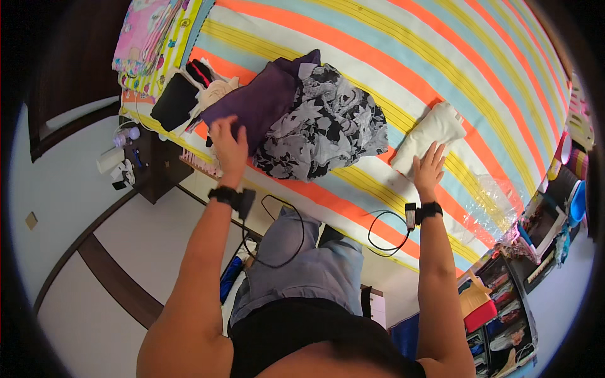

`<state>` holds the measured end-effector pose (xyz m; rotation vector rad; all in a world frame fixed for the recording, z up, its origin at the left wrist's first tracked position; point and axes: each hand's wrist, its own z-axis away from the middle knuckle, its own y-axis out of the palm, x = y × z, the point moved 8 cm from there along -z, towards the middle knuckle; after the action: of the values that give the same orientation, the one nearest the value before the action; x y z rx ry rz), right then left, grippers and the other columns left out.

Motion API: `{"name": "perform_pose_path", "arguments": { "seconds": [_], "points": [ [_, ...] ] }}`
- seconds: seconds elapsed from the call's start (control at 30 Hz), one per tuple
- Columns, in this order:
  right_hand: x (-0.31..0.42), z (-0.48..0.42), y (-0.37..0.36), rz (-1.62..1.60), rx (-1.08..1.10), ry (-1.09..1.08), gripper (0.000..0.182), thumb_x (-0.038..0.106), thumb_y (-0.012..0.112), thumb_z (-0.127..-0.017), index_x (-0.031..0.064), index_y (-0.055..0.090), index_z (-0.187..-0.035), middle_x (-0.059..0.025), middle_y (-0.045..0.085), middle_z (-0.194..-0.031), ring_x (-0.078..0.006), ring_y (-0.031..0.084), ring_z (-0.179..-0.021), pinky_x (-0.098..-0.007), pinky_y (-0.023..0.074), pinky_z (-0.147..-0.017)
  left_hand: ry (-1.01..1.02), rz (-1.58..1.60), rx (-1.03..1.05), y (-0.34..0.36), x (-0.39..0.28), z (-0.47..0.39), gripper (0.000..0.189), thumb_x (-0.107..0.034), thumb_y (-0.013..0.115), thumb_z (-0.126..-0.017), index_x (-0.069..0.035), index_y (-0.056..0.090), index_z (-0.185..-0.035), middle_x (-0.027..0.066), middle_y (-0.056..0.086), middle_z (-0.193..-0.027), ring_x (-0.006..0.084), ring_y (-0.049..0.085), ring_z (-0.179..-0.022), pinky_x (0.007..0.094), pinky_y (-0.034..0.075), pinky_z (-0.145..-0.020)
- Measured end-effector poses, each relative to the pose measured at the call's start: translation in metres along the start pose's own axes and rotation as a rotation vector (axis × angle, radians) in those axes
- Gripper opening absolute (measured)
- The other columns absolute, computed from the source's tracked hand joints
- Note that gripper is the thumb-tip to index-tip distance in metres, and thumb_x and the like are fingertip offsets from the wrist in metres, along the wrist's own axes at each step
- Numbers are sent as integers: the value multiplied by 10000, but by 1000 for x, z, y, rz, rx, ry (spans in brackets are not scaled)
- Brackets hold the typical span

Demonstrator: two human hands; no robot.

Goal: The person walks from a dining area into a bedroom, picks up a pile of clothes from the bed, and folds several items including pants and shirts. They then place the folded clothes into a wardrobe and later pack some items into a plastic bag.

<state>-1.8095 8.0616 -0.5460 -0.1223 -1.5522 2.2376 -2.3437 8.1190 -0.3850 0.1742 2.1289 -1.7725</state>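
Observation:
My left hand is at the near edge of a dark purple cloth garment, fingers apart; whether it touches the fabric is hard to tell. Beside the purple piece lies a crumpled black, grey and white floral garment. Over to the right, my right hand rests spread on the lower end of a folded off-white cloth. All of these lie on a bed with a striped cover. Left of the purple garment sit a folded black cloth and a beige cloth.
Folded patterned bedding is stacked at the upper left. Crinkled clear plastic lies at the bed's right edge, near a cluttered rack. A dark bedside cabinet stands at left. Black cables loop from both wrist straps.

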Motion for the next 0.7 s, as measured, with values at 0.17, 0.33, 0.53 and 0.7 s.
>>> {"name": "perform_pose_path", "arguments": {
  "seconds": [0.17, 0.33, 0.53, 0.7],
  "points": [
    [16, 43, -27, 51, 115, 5, 820, 276, 674, -810, 267, 210, -1486, -102, 138, -1561, -442, 246, -1358, -612, 248, -1047, 71, -451, 185, 6, 10, -55, 471, -271, 783, -690, -27, 620, -1058, 168, 604, -1111, 344, 568, -1047, 406, 445, -890],
    [70, 64, -61, -340, -32, -225, 763, 208, 731, -770, 75, 342, -1412, -204, 386, -1417, -395, 420, -1248, -444, 355, -1032, -131, -64, 610, 19, 16, -32, 341, -276, 762, -698, -33, 647, -906, 197, 662, -883, 383, 633, -853, 449, 496, -735],
    [195, 135, -47, -1352, 841, 33, 633, 268, 635, -900, 67, 338, -1422, -96, 452, -1381, -176, 472, -1203, -320, 400, -969, 60, 543, 664, -25, -131, 45, 264, -111, 740, -716, 11, 624, -921, 168, 601, -854, 338, 601, -802, 373, 470, -679],
    [190, 160, -28, -1887, 931, 487, 515, 294, 614, -902, 79, 440, -1337, -70, 549, -1270, -218, 548, -1127, -375, 432, -992, 49, 1084, 817, -26, -182, 86, 327, -54, 713, -763, 8, 589, -1059, 72, 559, -928, 186, 575, -873, 310, 465, -796]
  ]
}}
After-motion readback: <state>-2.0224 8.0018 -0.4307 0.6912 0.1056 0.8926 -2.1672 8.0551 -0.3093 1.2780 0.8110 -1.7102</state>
